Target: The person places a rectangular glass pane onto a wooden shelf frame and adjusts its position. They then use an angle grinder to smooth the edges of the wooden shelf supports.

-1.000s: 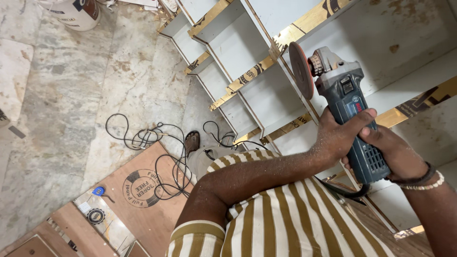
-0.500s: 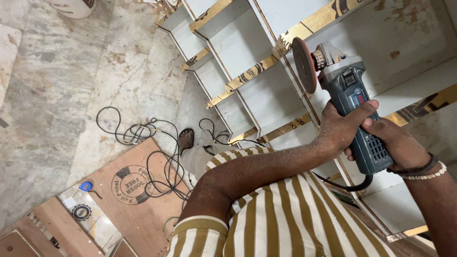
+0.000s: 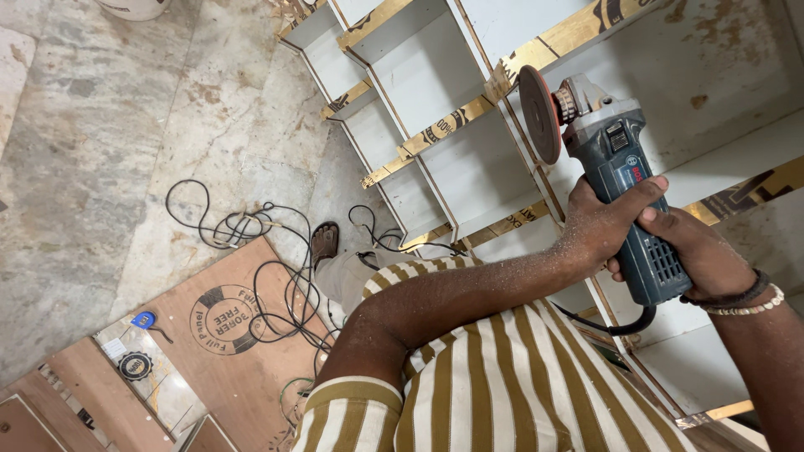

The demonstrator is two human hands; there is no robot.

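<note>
Both my hands grip a blue-grey angle grinder [image 3: 624,184]. My left hand [image 3: 599,230], dusted with sawdust, wraps the body from the left. My right hand [image 3: 703,259], with bead bracelets at the wrist, holds the rear of the body. The grinder's round disc [image 3: 538,113] sits at the plywood edge of a divider in a white shelf unit [image 3: 469,167]; whether they touch I cannot tell. The tool's black cord [image 3: 615,326] loops below my hands. My striped brown-and-white shirt [image 3: 519,385] fills the lower middle.
Tangled black cables [image 3: 251,243] lie on the marble floor [image 3: 100,167]. A brown plywood sheet with a round stamp [image 3: 222,322] lies at lower left, with a small blue tape measure [image 3: 143,319] beside it. My sandalled foot [image 3: 324,243] stands near the unit. A white bucket [image 3: 134,7] is at top left.
The grinder and both hands have shifted slightly down and right along the shelf edge. The view has drifted, so the floor items sit a little lower and further left.
</note>
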